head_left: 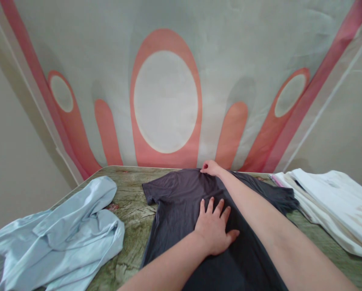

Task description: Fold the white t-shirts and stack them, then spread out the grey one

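A dark grey T-shirt (177, 218) lies spread on the table, its collar end at the far edge and its sleeves out to both sides. My left hand (214, 226) rests flat on the middle of the shirt with its fingers spread. Farther off, my right hand (210, 167) pinches the shirt's fabric near the collar, at the table's far edge. The right forearm crosses over the right half of the shirt and hides part of it. Light creases run across the chest.
A crumpled light blue shirt (87, 226) lies on the left of the wood-patterned table (132, 242). On the right sits a stack of folded white and cream clothes (335, 202), close to the T-shirt's right sleeve. Behind the table hangs a printed backdrop (165, 101).
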### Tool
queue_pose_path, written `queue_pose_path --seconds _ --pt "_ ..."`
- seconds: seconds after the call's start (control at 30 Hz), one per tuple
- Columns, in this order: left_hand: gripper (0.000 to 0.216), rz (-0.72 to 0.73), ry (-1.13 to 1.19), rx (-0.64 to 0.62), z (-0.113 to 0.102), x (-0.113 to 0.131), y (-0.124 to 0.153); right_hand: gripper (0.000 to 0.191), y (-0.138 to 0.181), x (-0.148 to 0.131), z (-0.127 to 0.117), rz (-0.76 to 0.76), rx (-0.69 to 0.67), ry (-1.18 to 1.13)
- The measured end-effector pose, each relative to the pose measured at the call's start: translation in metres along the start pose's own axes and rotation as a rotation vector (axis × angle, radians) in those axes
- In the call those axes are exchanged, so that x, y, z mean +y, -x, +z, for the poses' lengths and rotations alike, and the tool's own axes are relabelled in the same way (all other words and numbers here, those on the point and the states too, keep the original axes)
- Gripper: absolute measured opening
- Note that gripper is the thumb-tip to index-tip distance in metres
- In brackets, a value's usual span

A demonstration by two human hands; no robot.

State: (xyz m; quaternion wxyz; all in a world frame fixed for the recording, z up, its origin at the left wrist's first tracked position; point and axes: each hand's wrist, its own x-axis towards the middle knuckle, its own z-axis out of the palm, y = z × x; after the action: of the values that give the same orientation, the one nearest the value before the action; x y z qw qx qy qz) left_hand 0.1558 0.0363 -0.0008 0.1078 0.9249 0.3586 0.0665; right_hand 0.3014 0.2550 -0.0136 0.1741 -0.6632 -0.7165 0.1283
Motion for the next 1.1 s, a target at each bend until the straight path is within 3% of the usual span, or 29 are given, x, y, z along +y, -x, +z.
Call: queue_pose_path --seconds 0.23,0.37,0.47,0.77,0.93,1.0,1.1 --pt "0.067 -0.004 -0.025 -0.009 0.001 0.000 0.000 0.014 -0.003 -0.001 0.012 0.001 0.160 -0.046" --pt "0.069 -0.002 -0.019 0.002 0.002 0.000 -0.001 0.010 0.010 -0.005 0.021 -0.017 0.198 -0.049" --pt "0.070 0.001 -0.016 0.007 0.002 0.000 0.000 0.019 0.024 -0.011 0.024 -0.050 0.213 -0.064" --pt "0.071 -0.007 -0.052 -0.029 0.005 0.000 0.000 0.035 0.101 -0.016 0.012 -0.313 0.046 -0.134" --pt "0.079 -0.022 -0.064 0.036 0.007 -0.001 -0.001 0.042 0.125 -0.006 0.016 -0.284 -0.019 -0.157" --pt "0.073 -0.015 -0.074 0.067 0.003 -0.006 -0.003 0.046 0.127 -0.001 0.020 -0.291 0.033 -0.190" --pt "0.045 -0.100 -0.110 0.083 -0.009 -0.021 -0.010 0.048 0.128 0.005 0.026 -0.301 0.138 -0.252"
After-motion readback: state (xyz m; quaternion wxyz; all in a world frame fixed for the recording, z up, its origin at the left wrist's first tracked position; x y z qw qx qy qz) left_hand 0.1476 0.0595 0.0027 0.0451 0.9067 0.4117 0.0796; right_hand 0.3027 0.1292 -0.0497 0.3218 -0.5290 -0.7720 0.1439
